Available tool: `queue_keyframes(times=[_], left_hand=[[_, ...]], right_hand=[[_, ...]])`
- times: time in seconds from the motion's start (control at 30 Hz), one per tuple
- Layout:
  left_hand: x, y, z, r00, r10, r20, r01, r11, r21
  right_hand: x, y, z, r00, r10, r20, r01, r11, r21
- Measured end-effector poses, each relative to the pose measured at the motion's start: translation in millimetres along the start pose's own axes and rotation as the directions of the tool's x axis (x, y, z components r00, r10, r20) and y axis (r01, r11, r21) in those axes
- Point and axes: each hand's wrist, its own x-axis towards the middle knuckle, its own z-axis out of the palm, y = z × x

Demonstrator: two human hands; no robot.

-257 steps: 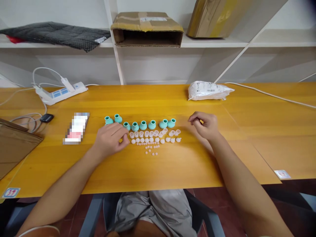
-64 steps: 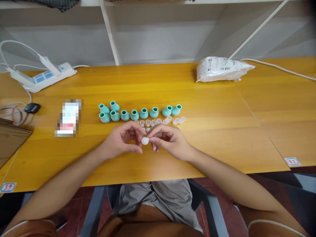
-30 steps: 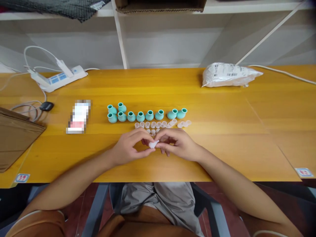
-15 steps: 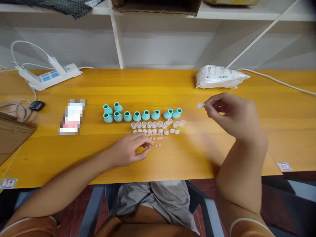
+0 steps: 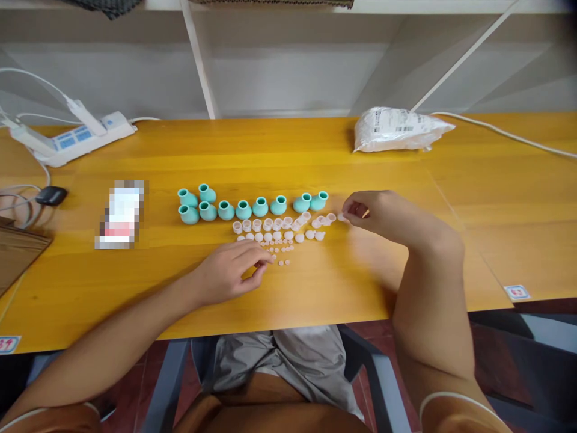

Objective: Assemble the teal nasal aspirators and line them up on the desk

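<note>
Several small teal vase-shaped pieces (image 5: 243,209) stand in a row on the yellow wooden table (image 5: 279,150). Just in front of them lie several small whitish cups and caps (image 5: 279,227) and tiny discs (image 5: 282,248). My left hand (image 5: 228,273) rests on the table by the tiny discs, fingers curled in a loose pinch. My right hand (image 5: 383,213) is low at the right end of the cup row, fingertips pinched on a small whitish piece (image 5: 341,217) that touches or nearly touches the table.
A white plastic bag (image 5: 396,128) lies at the back right with a cable beside it. A power strip (image 5: 72,137) and cords sit back left. A small blurred box (image 5: 119,213) lies left of the teal pieces. A brown paper bag (image 5: 15,255) is at the left edge.
My right hand, which had lifted a small whitish piece up and to the right, has come down to the right end of the cup row. My left hand stayed put.
</note>
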Motion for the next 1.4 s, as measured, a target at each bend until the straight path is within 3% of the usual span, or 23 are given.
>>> queue_keyframes(times=[0.17, 0.27, 0.4, 0.57, 0.73, 0.87, 0.93, 1.0, 1.07, 1.17, 1.3, 1.4], left_hand=[[1.4, 0.7, -0.2, 0.999, 0.044, -0.012, -0.044, 0.999, 0.031], [0.9, 0.2, 0.4, 0.999, 0.047, -0.013, -0.047, 0.998, 0.037], [-0.3, -0.6, 1.3, 0.999, 0.042, -0.007, -0.042, 0.998, 0.039], [-0.3, -1.1, 1.5, 0.999, 0.054, -0.007, -0.053, 0.997, 0.049], [-1.0, -1.2, 2.3, 0.998, 0.056, 0.002, -0.056, 0.997, 0.059], [-1.3, -0.9, 2.4, 0.998, 0.060, -0.006, -0.060, 0.997, 0.057], [-1.1, -0.7, 2.3, 0.998, 0.066, -0.021, -0.064, 0.996, 0.062], [-1.1, -0.6, 1.9, 0.996, 0.071, -0.049, -0.067, 0.995, 0.077], [-1.7, -0.7, 1.5, 0.995, 0.074, -0.072, -0.067, 0.994, 0.089], [-2.7, -1.8, 0.7, 0.994, 0.074, -0.083, -0.069, 0.995, 0.068], [-2.3, -2.8, -1.4, 0.981, 0.141, -0.136, -0.138, 0.990, 0.036], [-1.2, -1.8, -3.2, 0.978, 0.162, -0.134, -0.160, 0.987, 0.030]], right_hand=[[0.7, 3.9, 0.3, 0.997, 0.058, 0.060, -0.058, 0.998, -0.011], [-1.4, 8.6, 1.3, 0.999, 0.039, 0.022, -0.040, 0.999, 0.022], [-6.5, 7.3, 4.1, 0.982, -0.120, -0.143, 0.129, 0.990, 0.054], [-3.7, -11.3, 12.4, 0.941, -0.322, -0.102, 0.327, 0.944, 0.044], [3.2, -14.8, 20.8, 0.931, -0.356, -0.078, 0.353, 0.935, -0.041], [-3.5, -7.4, 9.8, 0.917, -0.343, -0.205, 0.338, 0.939, -0.059], [-8.9, -10.3, 0.3, 0.908, -0.300, -0.292, 0.313, 0.950, -0.003], [-13.4, -22.6, -4.5, 0.923, -0.234, -0.305, 0.298, 0.937, 0.184], [-16.4, -44.0, 1.4, 0.948, -0.257, -0.189, 0.318, 0.813, 0.487], [-19.5, -84.7, 32.6, 0.912, -0.409, 0.006, 0.243, 0.554, 0.796], [-23.7, -125.6, 83.8, 0.869, -0.488, 0.080, 0.059, 0.263, 0.963], [-25.2, -130.4, 95.9, 0.844, -0.524, 0.116, -0.025, 0.176, 0.984]])
